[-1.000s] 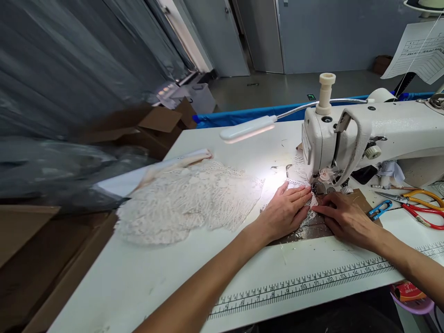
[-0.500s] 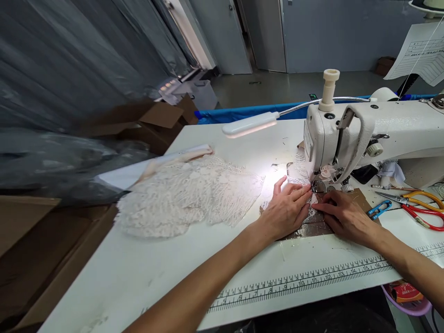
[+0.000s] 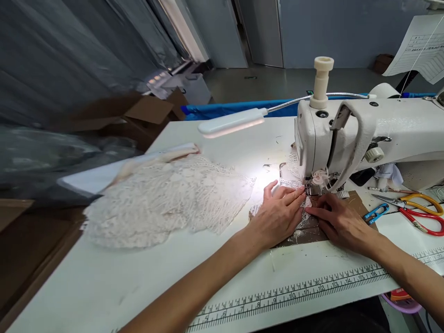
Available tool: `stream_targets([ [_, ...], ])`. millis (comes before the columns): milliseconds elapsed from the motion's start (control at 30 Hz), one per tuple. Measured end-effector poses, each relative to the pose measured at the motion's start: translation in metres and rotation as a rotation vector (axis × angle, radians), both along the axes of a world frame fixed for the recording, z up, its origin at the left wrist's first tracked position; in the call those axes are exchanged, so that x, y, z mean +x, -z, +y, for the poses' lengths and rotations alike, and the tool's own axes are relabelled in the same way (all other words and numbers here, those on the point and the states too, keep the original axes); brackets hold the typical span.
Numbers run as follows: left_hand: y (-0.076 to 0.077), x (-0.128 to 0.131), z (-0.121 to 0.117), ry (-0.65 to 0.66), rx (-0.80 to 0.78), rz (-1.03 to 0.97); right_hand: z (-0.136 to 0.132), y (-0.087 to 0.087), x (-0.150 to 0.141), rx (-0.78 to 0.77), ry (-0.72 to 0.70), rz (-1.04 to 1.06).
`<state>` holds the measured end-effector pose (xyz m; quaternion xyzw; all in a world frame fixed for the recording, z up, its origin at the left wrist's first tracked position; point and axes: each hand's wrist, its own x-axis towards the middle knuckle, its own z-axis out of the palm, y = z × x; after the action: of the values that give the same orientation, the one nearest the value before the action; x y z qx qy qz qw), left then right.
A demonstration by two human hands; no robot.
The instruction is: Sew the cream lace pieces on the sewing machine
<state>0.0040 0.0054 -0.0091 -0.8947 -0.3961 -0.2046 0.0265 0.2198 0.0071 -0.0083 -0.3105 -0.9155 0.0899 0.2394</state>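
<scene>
Under the head of a white sewing machine lies a strip of white lace, close to the metal presser foot. My left hand rests flat on the lace just left of the foot, fingers stretched out. On the other side, my right hand has its fingers bent, with the index fingertip and thumb at the lace's edge in front of the foot. Its lower fingers are partly hidden. A larger heap of white lace spreads over the table to the left.
A lamp on a bendable neck lights the sewing spot. Blue thread snips, red-handled scissors and yellow-handled scissors lie at right. A ruler scale runs along the table's front edge. Cardboard boxes stand beyond the left side.
The camera view has shifted, so the table and machine appear farther left. Both hands stay at the lace by the presser foot, with little visible movement relative to the machine.
</scene>
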Motion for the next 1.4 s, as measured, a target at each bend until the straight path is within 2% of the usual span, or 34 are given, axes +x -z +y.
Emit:
stream_targets([
  [200, 0.001, 0.003, 0.000, -0.032, 0.005, 0.018, 0.000, 0.001, 0.000, -0.011, -0.008, -0.018],
  [433, 0.004, 0.004, 0.005, -0.065, 0.026, -0.009, 0.001, -0.003, -0.005, -0.030, 0.045, -0.041],
  [600, 0.004, 0.003, 0.010, -0.088, 0.025, -0.020, 0.003, -0.001, -0.008, 0.002, 0.060, -0.057],
  [733, 0.003, 0.001, 0.014, -0.095, 0.005, -0.009, 0.006, 0.000, -0.004, -0.086, 0.050, -0.036],
  [867, -0.003, -0.007, 0.017, -0.041, -0.018, -0.015, 0.011, -0.002, 0.008, -0.232, 0.081, 0.083],
  [1000, -0.016, -0.016, 0.021, 0.014, 0.118, -0.072, 0.017, -0.011, 0.019, -0.300, 0.135, 0.148],
  [1067, -0.021, -0.017, 0.024, 0.103, 0.135, -0.077, 0.020, -0.017, 0.022, -0.327, 0.129, 0.105],
  [1200, -0.021, -0.013, 0.032, 0.272, -0.020, -0.061, 0.027, -0.027, 0.020, -0.346, 0.048, -0.042],
  [1300, -0.017, -0.011, 0.038, 0.291, -0.130, -0.071, 0.030, -0.026, 0.016, -0.341, 0.031, -0.087],
  [1400, -0.014, -0.011, 0.040, 0.274, -0.155, -0.069, 0.029, -0.019, 0.013, -0.330, 0.076, -0.045],
])
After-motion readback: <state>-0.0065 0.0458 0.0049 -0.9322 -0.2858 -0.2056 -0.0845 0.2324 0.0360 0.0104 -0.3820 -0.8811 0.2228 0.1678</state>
